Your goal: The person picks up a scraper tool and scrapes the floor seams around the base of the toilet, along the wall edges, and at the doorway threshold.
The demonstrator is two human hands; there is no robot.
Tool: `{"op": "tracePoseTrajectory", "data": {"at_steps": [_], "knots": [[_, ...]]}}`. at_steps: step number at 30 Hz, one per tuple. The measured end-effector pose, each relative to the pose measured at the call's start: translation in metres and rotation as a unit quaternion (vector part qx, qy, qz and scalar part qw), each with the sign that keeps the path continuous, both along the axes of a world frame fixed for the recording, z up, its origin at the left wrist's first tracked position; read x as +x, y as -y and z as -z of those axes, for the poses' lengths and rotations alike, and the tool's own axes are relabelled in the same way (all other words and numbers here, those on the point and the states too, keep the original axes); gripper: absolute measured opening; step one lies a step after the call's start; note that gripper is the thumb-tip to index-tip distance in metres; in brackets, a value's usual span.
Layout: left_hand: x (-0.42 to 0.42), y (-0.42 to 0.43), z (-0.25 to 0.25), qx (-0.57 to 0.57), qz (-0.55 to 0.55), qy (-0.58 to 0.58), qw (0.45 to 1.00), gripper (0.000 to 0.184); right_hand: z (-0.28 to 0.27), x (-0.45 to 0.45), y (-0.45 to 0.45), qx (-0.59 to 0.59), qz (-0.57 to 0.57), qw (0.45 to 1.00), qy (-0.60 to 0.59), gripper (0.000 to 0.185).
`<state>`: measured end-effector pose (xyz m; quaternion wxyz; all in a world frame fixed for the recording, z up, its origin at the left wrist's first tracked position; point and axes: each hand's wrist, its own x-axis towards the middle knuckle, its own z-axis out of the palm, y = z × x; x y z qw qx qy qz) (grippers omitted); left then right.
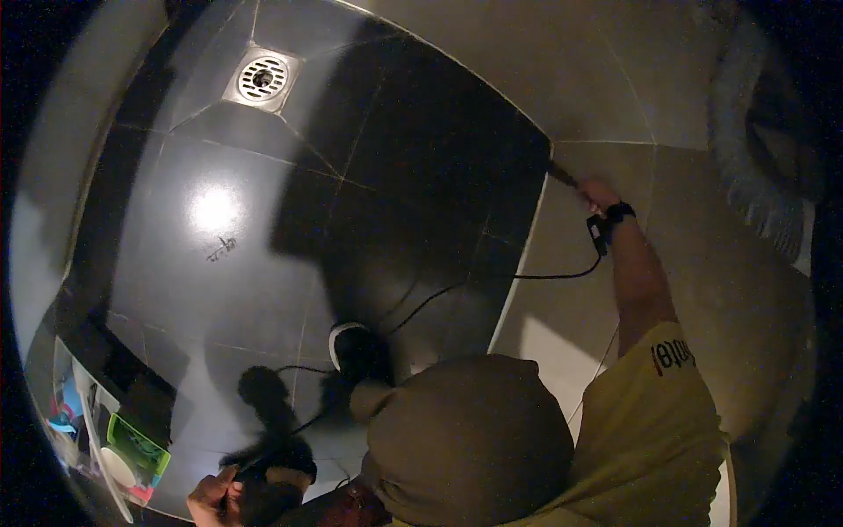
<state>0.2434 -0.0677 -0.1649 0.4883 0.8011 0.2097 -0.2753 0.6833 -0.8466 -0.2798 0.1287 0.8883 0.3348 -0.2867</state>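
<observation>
My right hand (599, 195) is closed round a slim dark tool (562, 173), whose far end meets the corner where the dark floor joins the light wall tiles. Shadow hides what kind of tool it is. A black band (620, 212) with a small device circles that wrist, and a black cable (553, 277) trails from it across the floor. My left hand (213, 499) is low at the bottom left, fingers curled; anything inside it is lost in the dark. Another dark band (297, 457) sits by that wrist.
A square metal floor drain (262, 79) lies at the upper left of the dark tiled floor (211, 290). A dark smear of debris (222, 250) marks the tiles. A green container (139, 446) and other items stand lower left. A fringed grey cloth (760, 193) hangs at right.
</observation>
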Motion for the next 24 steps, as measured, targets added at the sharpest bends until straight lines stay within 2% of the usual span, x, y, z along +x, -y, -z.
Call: {"op": "tracePoseTrajectory", "data": {"at_steps": [1, 2, 3, 5, 6, 7, 9, 10, 11, 15, 16, 18, 19, 21, 22, 23, 24], "knots": [[0.001, 0.000, -0.002, 0.001, 0.013, -0.018, 1.000, 0.020, 0.006, -0.003, -0.019, -0.053, 0.256, 0.965, 0.011, 0.026], [0.001, 0.000, -0.002, 0.001, 0.027, -0.035, 0.999, 0.020, 0.013, -0.006, -0.022, -0.103, 0.495, 0.862, 0.022, 0.032], [-0.001, 0.000, -0.001, 0.001, 0.028, -0.035, 0.999, 0.020, 0.015, -0.005, -0.025, -0.103, 0.495, 0.862, 0.021, 0.032], [-0.007, -0.004, 0.003, -0.047, -0.023, 0.017, 0.998, 0.018, 0.035, 0.001, -0.005, -0.180, 0.397, 0.899, -0.038, 0.017], [-0.007, -0.006, 0.003, -0.046, -0.026, 0.021, 0.998, 0.018, 0.037, 0.010, 0.010, -0.178, 0.395, 0.900, -0.035, 0.017], [-0.006, -0.007, 0.002, -0.038, -0.014, -0.016, 0.999, 0.017, 0.028, 0.013, 0.016, -0.043, 0.564, 0.822, -0.065, 0.019], [-0.004, -0.006, 0.000, -0.032, -0.001, -0.054, 0.998, 0.016, 0.027, 0.013, 0.025, 0.091, 0.703, 0.700, -0.091, 0.022], [0.004, 0.000, -0.002, -0.016, 0.018, -0.022, 0.999, 0.015, 0.017, 0.004, -0.011, -0.012, 0.584, 0.811, -0.028, 0.021], [0.007, 0.003, -0.003, 0.001, 0.037, 0.013, 0.999, 0.015, 0.011, -0.006, -0.037, -0.114, 0.443, 0.889, 0.036, 0.021], [0.002, -0.001, -0.001, 0.004, 0.034, 0.004, 0.999, 0.015, 0.003, -0.016, -0.055, -0.074, 0.473, 0.877, -0.040, 0.021], [0.006, 0.001, -0.005, 0.007, 0.034, 0.009, 0.999, 0.015, -0.002, -0.017, -0.050, -0.022, 0.576, 0.815, -0.065, 0.022], [0.009, 0.002, -0.006, 0.009, 0.032, 0.013, 0.999, 0.015, 0.007, -0.012, -0.019, 0.031, 0.667, 0.739, -0.090, 0.023], [0.008, 0.002, -0.006, 0.007, 0.035, 0.005, 0.999, 0.014, 0.013, -0.013, -0.014, 0.016, 0.645, 0.760, -0.080, 0.023], [0.005, 0.002, -0.003, 0.008, 0.040, -0.002, 0.999, 0.012, 0.020, -0.028, -0.037, -0.053, 0.487, 0.872, 0.015, 0.025], [0.004, 0.002, 0.001, 0.032, 0.041, 0.029, 0.998, 0.014, 0.015, -0.043, -0.063, -0.044, 0.465, 0.884, 0.030, 0.027], [0.003, 0.001, 0.006, 0.055, 0.041, 0.062, 0.996, 0.023, 0.004, -0.054, -0.089, -0.033, 0.466, 0.884, 0.029, 0.028], [-0.006, -0.002, 0.013, 0.055, 0.041, 0.063, 0.996, 0.023, 0.004, -0.059, -0.086, -0.038, 0.459, 0.888, 0.015, 0.028]]}}
